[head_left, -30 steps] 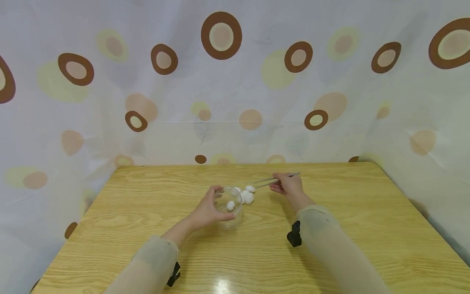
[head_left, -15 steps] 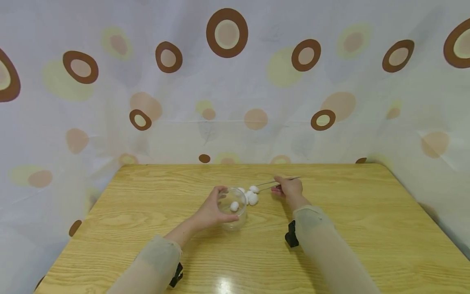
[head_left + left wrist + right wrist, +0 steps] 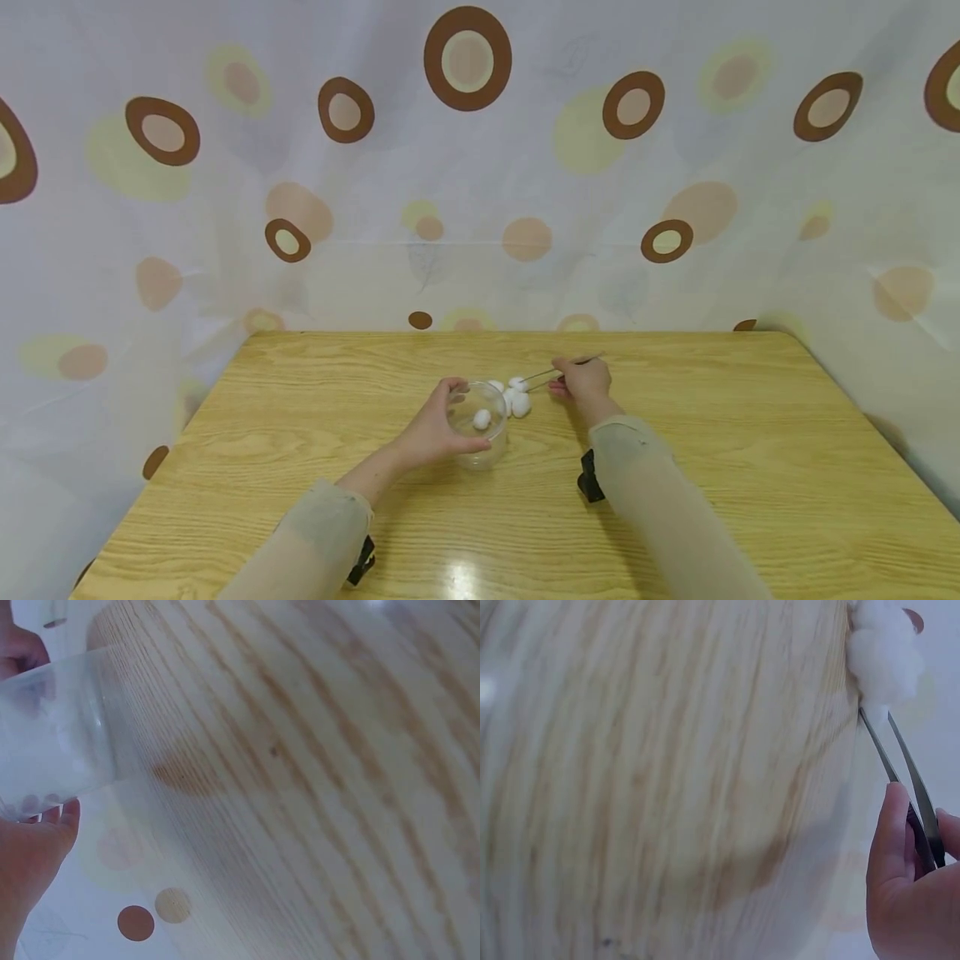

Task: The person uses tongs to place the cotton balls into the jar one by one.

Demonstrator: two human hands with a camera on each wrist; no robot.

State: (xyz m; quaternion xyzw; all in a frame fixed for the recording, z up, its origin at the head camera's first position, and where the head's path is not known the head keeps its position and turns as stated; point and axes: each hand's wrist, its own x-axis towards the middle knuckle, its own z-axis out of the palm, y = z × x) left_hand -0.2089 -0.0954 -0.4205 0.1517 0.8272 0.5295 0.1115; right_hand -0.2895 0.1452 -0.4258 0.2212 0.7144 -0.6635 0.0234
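My left hand (image 3: 438, 429) grips a clear round cup (image 3: 480, 461) near the middle of the table, thumb on the near side and fingers on the far side. One white cotton ball (image 3: 482, 419) shows inside it. Just right of the cup, several more cotton balls (image 3: 521, 405) lie in a cluster, some partly behind its wall. My right hand (image 3: 585, 385) pinches a pair of metal tweezers (image 3: 919, 780) between thumb and fingers. Their arms stand apart, and the tips are right at the edge of a fluffy cotton ball (image 3: 885, 664) in the right wrist view.
A light wood table (image 3: 300, 500) spreads under both hands. Behind it and along both sides hangs a pale curtain (image 3: 480, 167) with brown and yellow circles. Dark wrist cameras (image 3: 591, 477) sit on the sleeves.
My right hand has shifted left, bringing the tweezer tips down to the far-right cotton ball. The left hand keeps holding the cup beside the cluster. The head view has turned slightly.
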